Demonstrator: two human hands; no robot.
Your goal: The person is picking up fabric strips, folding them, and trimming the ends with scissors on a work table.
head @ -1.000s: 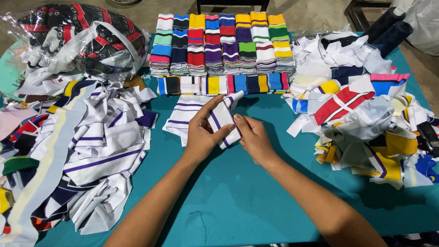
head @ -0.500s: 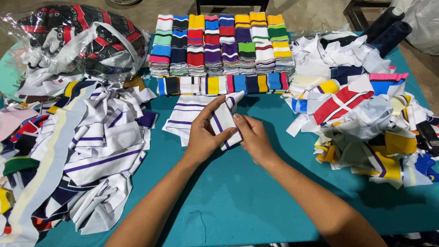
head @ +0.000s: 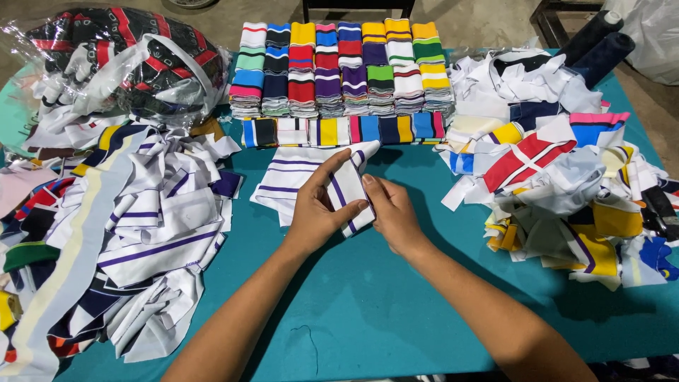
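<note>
Head view: both hands meet over a white knit strip with purple stripes (head: 348,189), which lies on the teal table (head: 396,311) a little back of its middle, just in front of the far row of folded pieces. The left hand (head: 317,212) rests on the strip with its index finger stretched toward the strip's raised far corner and its thumb curled over the near edge, so the cloth is pinched between thumb and fingers. The right hand (head: 393,213) touches the strip's right edge, fingers bent and held close together, fingertips pressing the fold; whether its thumb is under the cloth cannot be told from here.

Beneath the strip lies a flat pile of similar white-and-purple strips (head: 286,182), reaching out to the left of the left hand. Along the far edge stand neat stacks of folded striped ribs (head: 339,67) in many colours, and just before them a single row of flat folded ribs (head: 318,131). At the far left corner sits a clear plastic bag (head: 120,60) stuffed with dark red-striped cloth. The left edge is heaped with loose white, purple and navy strips (head: 141,233). The right edge carries a jumbled heap of mixed coloured pieces (head: 566,177), with two dark thread cones (head: 601,42) behind it.
</note>
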